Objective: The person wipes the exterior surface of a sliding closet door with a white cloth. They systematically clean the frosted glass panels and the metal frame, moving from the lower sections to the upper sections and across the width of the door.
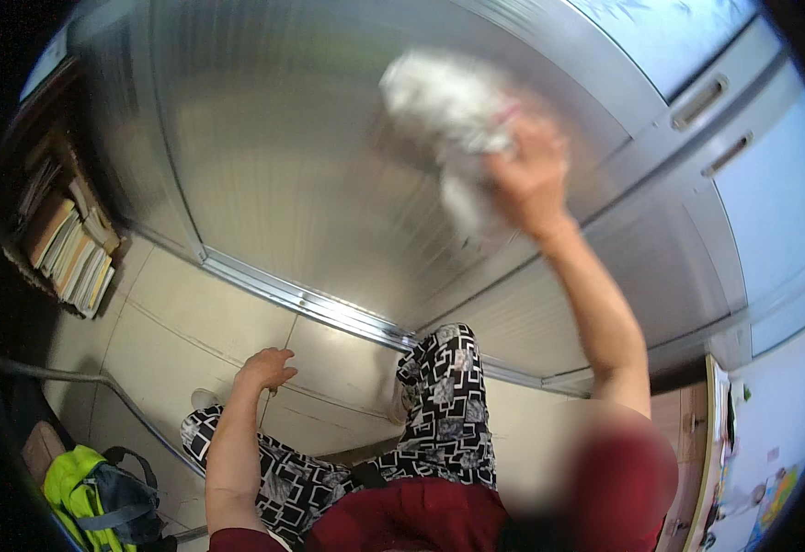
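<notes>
My right hand (536, 170) grips a crumpled white cloth (444, 97) and holds it against the ribbed, translucent panel (274, 147) of a metal-framed sliding door. Both hand and cloth are smeared by motion, and part of the cloth hangs below the fingers. My left hand (266, 370) hangs in the air over the tiled floor, near my left knee. Its fingers are loosely bent and apart, with nothing in them.
A metal floor track (301, 299) runs along the door's foot. At the left, a dark shelf holds a row of books (76, 258). A green and grey backpack (99, 501) rests at lower left beside a curved metal tube (108, 382). Wooden drawers (683, 419) stand at right.
</notes>
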Motion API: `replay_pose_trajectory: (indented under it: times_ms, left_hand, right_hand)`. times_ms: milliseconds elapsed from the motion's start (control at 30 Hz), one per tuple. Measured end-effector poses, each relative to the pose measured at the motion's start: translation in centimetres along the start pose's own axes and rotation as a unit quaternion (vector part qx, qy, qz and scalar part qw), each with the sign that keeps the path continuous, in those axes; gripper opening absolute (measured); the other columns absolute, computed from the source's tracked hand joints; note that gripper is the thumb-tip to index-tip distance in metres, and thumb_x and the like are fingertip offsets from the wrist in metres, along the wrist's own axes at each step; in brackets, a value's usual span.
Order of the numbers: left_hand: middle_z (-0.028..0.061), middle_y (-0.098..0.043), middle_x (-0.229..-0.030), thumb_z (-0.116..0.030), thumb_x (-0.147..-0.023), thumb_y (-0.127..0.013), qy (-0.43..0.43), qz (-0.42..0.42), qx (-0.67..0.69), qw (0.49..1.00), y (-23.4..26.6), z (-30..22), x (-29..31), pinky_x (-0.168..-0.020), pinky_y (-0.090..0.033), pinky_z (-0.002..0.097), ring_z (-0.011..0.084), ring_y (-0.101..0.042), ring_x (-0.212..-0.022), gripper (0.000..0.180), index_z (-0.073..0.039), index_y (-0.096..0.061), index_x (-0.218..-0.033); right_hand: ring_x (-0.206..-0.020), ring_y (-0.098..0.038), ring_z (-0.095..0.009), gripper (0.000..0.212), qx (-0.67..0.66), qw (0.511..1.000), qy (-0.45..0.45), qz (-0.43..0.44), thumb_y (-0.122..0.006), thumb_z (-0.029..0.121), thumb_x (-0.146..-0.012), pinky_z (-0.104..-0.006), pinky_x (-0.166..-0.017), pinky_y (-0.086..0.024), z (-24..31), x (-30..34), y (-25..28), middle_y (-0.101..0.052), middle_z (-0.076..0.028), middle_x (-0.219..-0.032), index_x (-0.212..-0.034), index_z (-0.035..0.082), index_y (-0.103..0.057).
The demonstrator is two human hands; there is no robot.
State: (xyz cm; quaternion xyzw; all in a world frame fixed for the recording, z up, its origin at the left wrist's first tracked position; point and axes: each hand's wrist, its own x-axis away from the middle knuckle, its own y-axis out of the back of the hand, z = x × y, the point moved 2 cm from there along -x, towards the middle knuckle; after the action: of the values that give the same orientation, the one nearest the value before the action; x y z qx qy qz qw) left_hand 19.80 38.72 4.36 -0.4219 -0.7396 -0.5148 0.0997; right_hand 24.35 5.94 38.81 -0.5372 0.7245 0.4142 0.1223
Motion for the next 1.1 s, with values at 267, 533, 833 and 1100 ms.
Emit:
replay_pose_trajectory:
  times_ms: [267, 533, 833, 1100]
  left_hand:
    - [0.0170, -0.053, -0.122, -0.034, -0.085, -0.055, 0.000, 0.009, -0.015, 1.000, -4.0, 1.1, -2.1, -0.095, -0.041, 0.0392, 0.0309, -0.048, -0.114, 0.049, -0.010, -0.047, -0.127]
    - [0.0180, -0.052, -0.123, -0.034, -0.085, -0.055, 0.013, 0.008, 0.013, 1.000, -5.1, 2.2, -1.3, -0.096, -0.040, 0.0386, 0.0329, -0.048, -0.114, 0.050, -0.007, -0.047, -0.126]
    - [0.0173, -0.053, -0.121, -0.033, -0.085, -0.055, 0.066, 0.032, 0.012, 0.997, -7.2, 4.6, -1.1, -0.096, -0.040, 0.0386, 0.0319, -0.049, -0.114, 0.049, -0.007, -0.048, -0.125]
    - [0.0181, -0.054, -0.119, -0.032, -0.084, -0.055, 0.005, -0.005, 0.009, 1.000, -6.6, 3.2, -2.5, -0.094, -0.041, 0.0391, 0.0328, -0.050, -0.112, 0.047, -0.008, -0.048, -0.125]
  right_hand:
    - [-0.101, -0.050, -0.035, 0.037, 0.103, 0.980, -0.144, -0.095, -0.066, 0.010, -0.060, -0.0453, -0.081, -0.039, -0.4, 8.6, 3.3, -0.055, -0.018, -0.104, -0.096, 0.007, -0.062]
    - [-0.104, -0.051, -0.025, 0.013, -0.123, 0.978, -0.014, 0.170, -0.059, 0.020, -0.071, -0.0407, -0.080, -0.040, 8.4, 18.4, -2.4, -0.055, -0.010, -0.112, -0.083, 0.020, -0.059]
    - [-0.095, -0.046, -0.032, 0.049, 0.040, 0.978, -0.167, -0.118, -0.067, 0.007, -0.058, -0.0416, -0.082, -0.037, -1.1, 9.9, 3.5, -0.053, -0.013, -0.100, -0.107, 0.007, -0.062]
    - [-0.099, -0.050, -0.025, 0.027, -0.169, 0.960, -0.095, 0.201, -0.065, 0.013, -0.064, -0.0380, -0.076, -0.037, 13.7, 22.0, -5.2, -0.056, -0.008, -0.109, -0.090, 0.021, -0.064]
